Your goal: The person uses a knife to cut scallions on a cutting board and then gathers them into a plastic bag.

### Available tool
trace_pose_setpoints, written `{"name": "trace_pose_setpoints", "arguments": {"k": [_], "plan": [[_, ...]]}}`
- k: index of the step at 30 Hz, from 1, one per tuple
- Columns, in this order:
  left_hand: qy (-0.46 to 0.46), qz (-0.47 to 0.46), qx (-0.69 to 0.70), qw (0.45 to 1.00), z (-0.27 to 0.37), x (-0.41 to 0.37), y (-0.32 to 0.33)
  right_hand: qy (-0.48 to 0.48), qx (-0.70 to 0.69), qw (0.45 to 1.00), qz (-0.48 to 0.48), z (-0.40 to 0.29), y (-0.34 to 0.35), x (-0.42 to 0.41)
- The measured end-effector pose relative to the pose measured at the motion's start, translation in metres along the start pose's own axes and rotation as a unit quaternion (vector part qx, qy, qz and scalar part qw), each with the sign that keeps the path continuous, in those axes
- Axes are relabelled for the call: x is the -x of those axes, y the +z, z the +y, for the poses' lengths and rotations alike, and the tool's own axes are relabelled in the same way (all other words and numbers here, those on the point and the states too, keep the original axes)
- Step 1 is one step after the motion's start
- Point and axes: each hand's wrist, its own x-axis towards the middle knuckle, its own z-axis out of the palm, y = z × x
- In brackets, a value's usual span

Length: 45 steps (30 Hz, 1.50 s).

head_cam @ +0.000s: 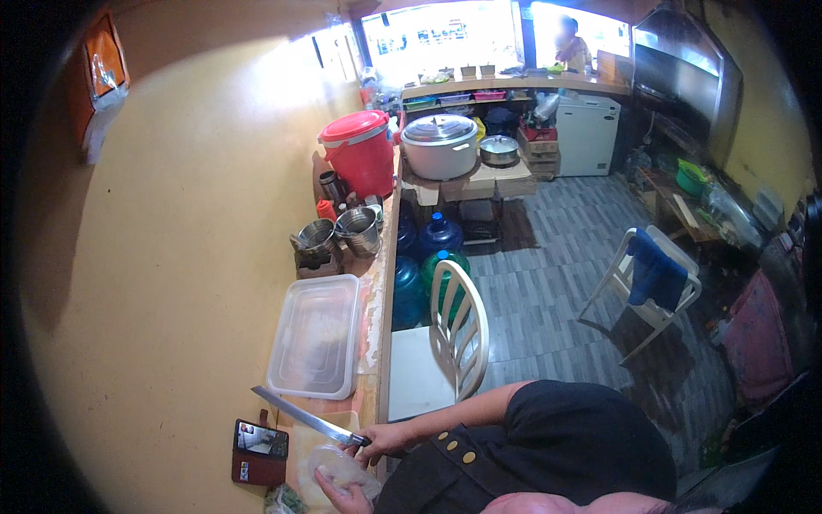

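My right hand (pixel 380 443) grips the dark handle of a long knife (pixel 302 416), its blade pointing toward the wall. Below it, my left hand (pixel 343 495) holds a clear plastic bag (pixel 334 466) with something pale in it that I cannot make out. Both hands are above a pale cutting board (pixel 302 472) at the counter's near end. A phone in a brown flip case (pixel 260 450) lies by the wall, its screen lit. Beside the board is a plastic bag of green vegetables (pixel 286 500).
A lidded clear plastic box (pixel 314 337) sits farther along the counter, before metal pails (pixel 358 231) and a red lidded bucket (pixel 359 154). A white chair (pixel 459 327) stands against the counter. Another chair (pixel 648 276) bears a blue cloth. A person (pixel 571 48) is at the far window.
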Motion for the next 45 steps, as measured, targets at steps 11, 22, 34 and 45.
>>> {"name": "trace_pose_setpoints", "arguments": {"k": [11, 22, 34, 45], "plan": [[-0.069, 0.027, 0.044, 0.996, -0.011, -0.001, 0.025, -0.027, 0.194, 0.98, 0.033, 0.003, 0.012, 0.002], [-0.052, -0.018, -0.273, 0.961, 0.003, -0.007, -0.014, -0.054, 0.156, 0.973, 0.16, -0.003, -0.004, 0.014], [-0.071, 0.04, -0.322, 0.943, 0.092, -0.021, 0.002, -0.062, 0.182, 0.967, 0.165, -0.002, 0.0, 0.021], [-0.023, -0.163, -0.112, 0.98, -0.012, 0.008, 0.02, -0.065, 0.152, 0.982, 0.09, 0.02, -0.001, 0.007]]}}
